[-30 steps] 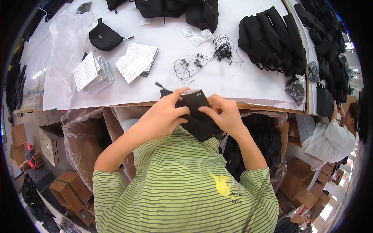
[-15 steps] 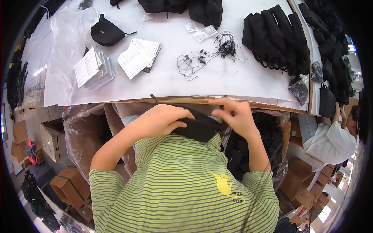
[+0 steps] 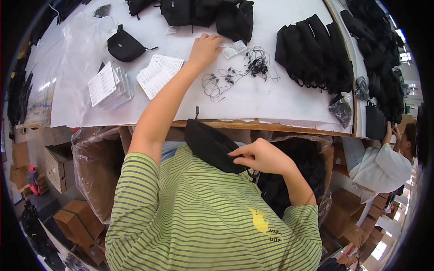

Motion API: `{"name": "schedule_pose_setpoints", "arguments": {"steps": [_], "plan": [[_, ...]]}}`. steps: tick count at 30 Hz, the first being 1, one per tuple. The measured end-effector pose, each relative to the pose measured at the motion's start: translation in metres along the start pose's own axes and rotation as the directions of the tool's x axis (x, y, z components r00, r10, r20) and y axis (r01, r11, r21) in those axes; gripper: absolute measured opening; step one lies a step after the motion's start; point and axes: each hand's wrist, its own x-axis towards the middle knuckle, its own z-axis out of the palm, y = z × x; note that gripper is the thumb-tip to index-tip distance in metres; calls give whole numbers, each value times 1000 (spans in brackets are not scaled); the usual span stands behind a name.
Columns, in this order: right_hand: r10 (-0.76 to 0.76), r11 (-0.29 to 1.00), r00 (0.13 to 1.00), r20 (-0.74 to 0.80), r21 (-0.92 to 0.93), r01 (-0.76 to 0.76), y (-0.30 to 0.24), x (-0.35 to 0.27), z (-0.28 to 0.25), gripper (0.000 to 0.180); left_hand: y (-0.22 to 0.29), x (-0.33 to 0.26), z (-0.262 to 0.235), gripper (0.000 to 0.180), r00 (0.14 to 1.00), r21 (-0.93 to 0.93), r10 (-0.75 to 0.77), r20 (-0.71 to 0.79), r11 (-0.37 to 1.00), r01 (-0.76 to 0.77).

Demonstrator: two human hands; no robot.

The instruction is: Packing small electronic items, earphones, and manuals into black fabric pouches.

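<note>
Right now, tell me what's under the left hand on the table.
The left hand rests on the white table, fingertips at small white paper tags. Whatever lies beneath the palm is covered. Black earphone cords lie beside it.

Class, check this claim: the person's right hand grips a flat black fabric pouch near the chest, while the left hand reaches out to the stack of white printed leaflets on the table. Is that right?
Not quite. The head view shows the left hand reaching the small white paper tags beside the tangle of thin black cords, not the leaflets. The right hand does grip the flat black fabric pouch near the chest.

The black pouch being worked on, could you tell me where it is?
Head view, centre: the black pouch is pinched by the right hand below the table edge.
</note>
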Motion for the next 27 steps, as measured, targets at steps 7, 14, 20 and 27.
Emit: {"name": "schedule_pose_setpoints", "arguments": {"steps": [7,14,20,27], "plan": [[-52,999,997,-48,9,52,-3,-10,5,22,73,-26,-88,8,996,-599,-89,-24,799,57],[-115,992,993,-3,-55,115,-21,-7,6,18,118,-142,-189,12,859,-464,311,407,880,-99],[-171,981,982,-83,-104,162,-19,-9,11,20,106,-166,-199,27,893,-374,140,428,927,34],[-226,971,909,-349,-157,181,-40,-9,-5,23,110,-222,-145,60,676,-934,-731,93,172,315]]}}
